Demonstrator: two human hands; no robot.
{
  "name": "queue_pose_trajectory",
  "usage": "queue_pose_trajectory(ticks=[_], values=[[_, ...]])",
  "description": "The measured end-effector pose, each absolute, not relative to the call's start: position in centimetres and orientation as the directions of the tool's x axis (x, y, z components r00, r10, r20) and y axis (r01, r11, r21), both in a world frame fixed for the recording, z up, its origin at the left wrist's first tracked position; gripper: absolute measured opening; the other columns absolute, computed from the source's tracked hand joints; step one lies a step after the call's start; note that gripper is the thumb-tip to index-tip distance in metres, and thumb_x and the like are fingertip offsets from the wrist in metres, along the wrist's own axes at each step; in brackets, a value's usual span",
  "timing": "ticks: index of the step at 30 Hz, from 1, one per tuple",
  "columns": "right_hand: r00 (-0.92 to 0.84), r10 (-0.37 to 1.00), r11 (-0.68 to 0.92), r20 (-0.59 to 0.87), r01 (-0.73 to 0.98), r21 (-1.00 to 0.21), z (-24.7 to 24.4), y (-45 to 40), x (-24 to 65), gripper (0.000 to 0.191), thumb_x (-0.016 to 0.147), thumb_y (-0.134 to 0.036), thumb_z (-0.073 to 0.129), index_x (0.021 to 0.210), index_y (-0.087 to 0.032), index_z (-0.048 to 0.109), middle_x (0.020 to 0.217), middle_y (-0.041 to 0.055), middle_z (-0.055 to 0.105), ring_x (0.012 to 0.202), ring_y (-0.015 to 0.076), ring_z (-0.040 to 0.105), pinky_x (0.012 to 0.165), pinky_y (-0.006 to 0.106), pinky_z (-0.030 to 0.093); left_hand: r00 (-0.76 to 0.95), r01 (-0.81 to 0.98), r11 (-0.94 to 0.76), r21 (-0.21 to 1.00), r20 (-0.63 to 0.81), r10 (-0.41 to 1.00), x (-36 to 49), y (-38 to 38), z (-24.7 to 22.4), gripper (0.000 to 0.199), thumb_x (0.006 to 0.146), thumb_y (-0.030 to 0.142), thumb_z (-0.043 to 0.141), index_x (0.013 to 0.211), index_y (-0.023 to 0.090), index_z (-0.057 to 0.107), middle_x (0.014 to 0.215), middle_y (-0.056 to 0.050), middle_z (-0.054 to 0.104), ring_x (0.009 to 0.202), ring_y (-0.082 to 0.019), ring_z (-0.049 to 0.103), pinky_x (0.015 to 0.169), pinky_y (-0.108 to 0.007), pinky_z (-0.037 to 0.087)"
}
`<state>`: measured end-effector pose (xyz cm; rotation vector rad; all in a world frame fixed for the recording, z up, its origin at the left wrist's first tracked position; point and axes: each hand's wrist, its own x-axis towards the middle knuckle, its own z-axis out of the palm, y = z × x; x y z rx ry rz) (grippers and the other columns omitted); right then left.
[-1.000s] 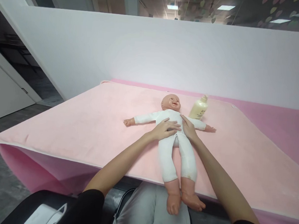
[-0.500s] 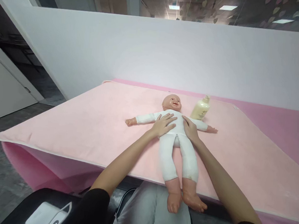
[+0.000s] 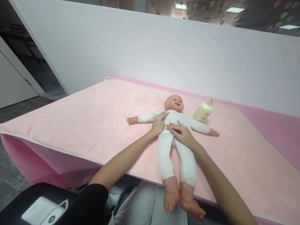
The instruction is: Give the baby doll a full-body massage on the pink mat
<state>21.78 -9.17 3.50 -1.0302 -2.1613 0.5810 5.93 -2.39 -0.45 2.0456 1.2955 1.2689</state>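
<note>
Rests flattened, uncurled left grip (image 3: 158, 124) against the side of a bald plastic-headed baby doll (image 3: 178, 117) in white cloth, lying face-up on the pink-covered worktop (image 3: 91, 121); rests spread right grip (image 3: 184, 134) across its belly.

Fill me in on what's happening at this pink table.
A person has both bare hands on a doll lying on its back on a pink sheet. The left hand rests along the side of its torso; the right hand lies across its belly. Its feet stick out past the near edge. A bottle is by its shoulder, untouched.
</note>
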Motion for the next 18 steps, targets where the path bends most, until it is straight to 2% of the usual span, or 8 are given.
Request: queue_pose_trajectory(ticks=[3, 7, 10, 12, 15, 18], values=[[-0.437, 0.835, 0.546, 0.335, 0.575, -0.609, 3.3, -8.5, 21.9, 0.03, 0.091, -0.034, 0.048, 0.109, -0.025, 0.071, 0.127, 0.0045, 0.065, 0.133, 0.0238, 0.049, 0.12, 0.056, 0.008, 0.11, 0.444, -0.499, 0.745, 0.507, 0.855, 6.0, -2.6, -0.6, 0.058, 0.073, -0.005, 0.035, 0.117, 0.014, 0.066, 0.131, -0.009, 0.063, 0.13, -0.019, 0.051, 0.116, -0.04, 0.035], [-0.353, 0.879, 0.477, 0.321, 0.675, -0.563, 2.6, -7.4, 22.4, 0.035, 0.092, -0.038, 0.046, 0.118, -0.025, 0.067, 0.14, 0.0043, 0.054, 0.142, 0.0244, 0.034, 0.119, 0.057, 0.005, 0.07, 0.38, -0.509, 0.772, 0.525, 0.848, 6.0, -3.3, -0.1, 0.057, 0.064, -0.009, 0.036, 0.1, 0.015, 0.073, 0.121, -0.007, 0.069, 0.12, -0.019, 0.06, 0.111, -0.04, 0.042], [-0.277, 0.893, 0.439, 0.355, 0.71, -0.55, 1.8, -6.6, 23.0, 0.039, 0.093, -0.039, 0.042, 0.123, -0.025, 0.063, 0.146, 0.0045, 0.048, 0.143, 0.0248, 0.033, 0.118, 0.057, 0.01, 0.061, 0.326, -0.5, 0.803, 0.51, 0.858, 6.1, -4.0, 0.4, 0.049, 0.057, -0.009, 0.036, 0.075, 0.016, 0.073, 0.094, -0.004, 0.076, 0.107, -0.019, 0.066, 0.103, -0.038, 0.047], [-0.212, 0.899, 0.409, 0.384, 0.72, -0.561, 1.2, -6.2, 23.4, 0.043, 0.093, -0.038, 0.039, 0.128, -0.023, 0.06, 0.146, 0.006, 0.048, 0.142, 0.0251, 0.034, 0.118, 0.057, 0.013, 0.067, 0.273, -0.481, 0.833, 0.483, 0.873, 6.1, -4.5, 0.7, 0.039, 0.055, -0.007, 0.037, 0.06, 0.017, 0.068, 0.075, -0.003, 0.074, 0.095, -0.019, 0.069, 0.093, -0.036, 0.053], [-0.1, 0.905, 0.352, 0.413, 0.719, -0.599, 0.5, -5.6, 23.9, 0.048, 0.091, -0.036, 0.038, 0.131, -0.018, 0.056, 0.145, 0.0091, 0.049, 0.14, 0.0261, 0.037, 0.118, 0.056, 0.018, 0.171, 0.174, -0.497, 0.85, 0.471, 0.865, 6.3, -5.0, 1.2, 0.032, 0.056, -0.003, 0.039, 0.051, 0.017, 0.064, 0.063, -0.002, 0.07, 0.079, -0.017, 0.07, 0.083, -0.031, 0.055], [-0.001, 0.907, 0.307, 0.422, 0.688, -0.658, 0.1, -5.2, 24.4, 0.049, 0.089, -0.036, 0.038, 0.13, -0.016, 0.057, 0.141, 0.0107, 0.053, 0.134, 0.0262, 0.045, 0.116, 0.052, 0.026, 0.373, 0.119, -0.534, 0.837, 0.461, 0.805, 6.5, -5.7, 1.8, 0.036, 0.058, -0.002, 0.038, 0.057, 0.016, 0.069, 0.068, -0.001, 0.072, 0.079, -0.015, 0.07, 0.089, -0.031, 0.053]])
